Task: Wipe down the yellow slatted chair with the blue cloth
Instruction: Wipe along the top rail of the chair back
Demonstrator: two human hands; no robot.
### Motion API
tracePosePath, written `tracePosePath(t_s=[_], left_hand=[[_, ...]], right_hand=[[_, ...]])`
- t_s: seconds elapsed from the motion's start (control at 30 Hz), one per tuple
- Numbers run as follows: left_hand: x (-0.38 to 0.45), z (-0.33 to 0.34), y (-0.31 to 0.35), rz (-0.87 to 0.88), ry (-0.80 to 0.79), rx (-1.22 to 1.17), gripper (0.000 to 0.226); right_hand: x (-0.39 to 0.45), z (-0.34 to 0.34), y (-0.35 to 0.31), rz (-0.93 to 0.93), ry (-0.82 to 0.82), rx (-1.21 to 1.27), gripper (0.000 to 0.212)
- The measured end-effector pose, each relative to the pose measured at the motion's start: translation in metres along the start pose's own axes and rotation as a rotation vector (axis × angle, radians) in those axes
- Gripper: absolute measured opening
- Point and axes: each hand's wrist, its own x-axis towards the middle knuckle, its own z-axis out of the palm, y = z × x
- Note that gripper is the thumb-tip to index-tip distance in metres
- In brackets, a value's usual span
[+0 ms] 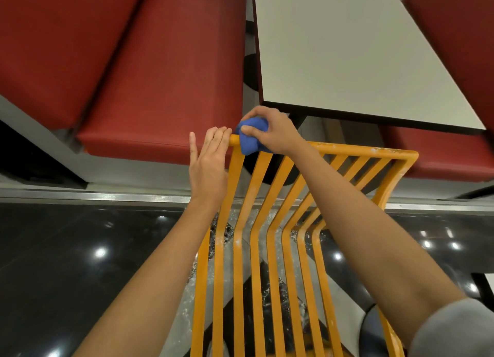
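Red bench seat [149, 62] fills upper left, white table [361, 57] upper right, dark glossy floor [66, 249] below with ceiling lights reflected in it. Yellow slatted chair [270, 223] sits centre frame, its top rail just under the table's near edge, slats running down toward the camera and bending partway.

Right hand [272, 132] grips the blue cloth [251, 134], fingers and thumb curled round it, cloth bunched into a wad and pressed on the left end of the top rail. Likely bunched so it wraps the narrow rail and takes pressure.

Left hand [211, 164] is flat, fingers straight and together, fingertips touching the rail's left corner just beside the cloth, holding nothing. Probably bracing the chair so it does not shift under the wiping.

Chair look: painted metal, orange-yellow, with white specks and smears on the right part of the rail, the right upright and the lower slats. Judged: wiping is early, most of the frame looks unwiped.
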Motion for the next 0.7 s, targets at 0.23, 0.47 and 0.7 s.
tracePosePath(t_s=[0.23, 0.47, 0.7], left_hand=[[0.001, -0.001, 0.000, -0.010, 0.009, 0.002, 0.074], [0.002, -0.004, 0.002, -0.017, -0.001, 0.020, 0.073], [0.003, -0.005, 0.001, -0.019, -0.003, 0.020, 0.074]], right_hand=[[-0.013, -0.008, 0.005, -0.019, -0.065, 0.011, 0.048], [-0.001, 0.002, -0.005, -0.023, 0.047, 0.031, 0.033], [-0.021, -0.012, 0.008, 0.016, -0.014, 0.051, 0.037]])
